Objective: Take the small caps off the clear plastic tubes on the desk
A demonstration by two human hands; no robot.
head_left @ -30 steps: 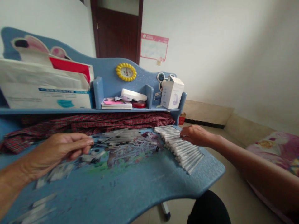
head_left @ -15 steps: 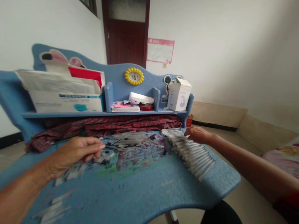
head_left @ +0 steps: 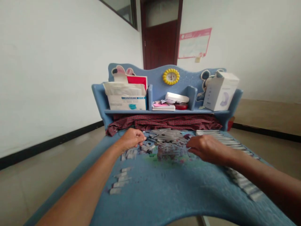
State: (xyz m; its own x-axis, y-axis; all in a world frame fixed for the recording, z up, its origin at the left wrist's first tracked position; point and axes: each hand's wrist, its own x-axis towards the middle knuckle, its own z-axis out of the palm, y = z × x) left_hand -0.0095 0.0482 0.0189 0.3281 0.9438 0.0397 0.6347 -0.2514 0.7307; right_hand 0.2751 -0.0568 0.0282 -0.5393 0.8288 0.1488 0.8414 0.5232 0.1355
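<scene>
Two bare hands reach forward over a blue bench (head_left: 169, 185), one to either side of a loose pile of slim clear plastic tubes (head_left: 164, 135) that look like pen barrels. The pile lies to the right of the left hand (head_left: 134, 138) and to the left of the right hand (head_left: 207, 149), in the gap between them; most of its tubes have their long axes running roughly crosswise, from one hand toward the other. The left hand is nearer the thin black rods (head_left: 151, 140) at the pile's left end, its fingertips right beside them. Its fingers are curled in, with thumb and forefinger close together; whether a rod is pinched there cannot be told. The right hand is bent down with its fingers drawn together by the pile's right end, and what it has hold of, if anything, is hidden.

Under and beyond the right forearm, a row of pale tubes (head_left: 211, 134) lies side by side, running from the back of the bench toward its near right; the forearm hides the middle. Small black pieces (head_left: 149, 151) lie just to the right of and nearer than the left hand, and short clear pieces (head_left: 121, 180) lie further forward, toward the person. Behind the pile stretches a crumpled checked cloth (head_left: 169, 121), below a blue shelf (head_left: 131, 111).
</scene>
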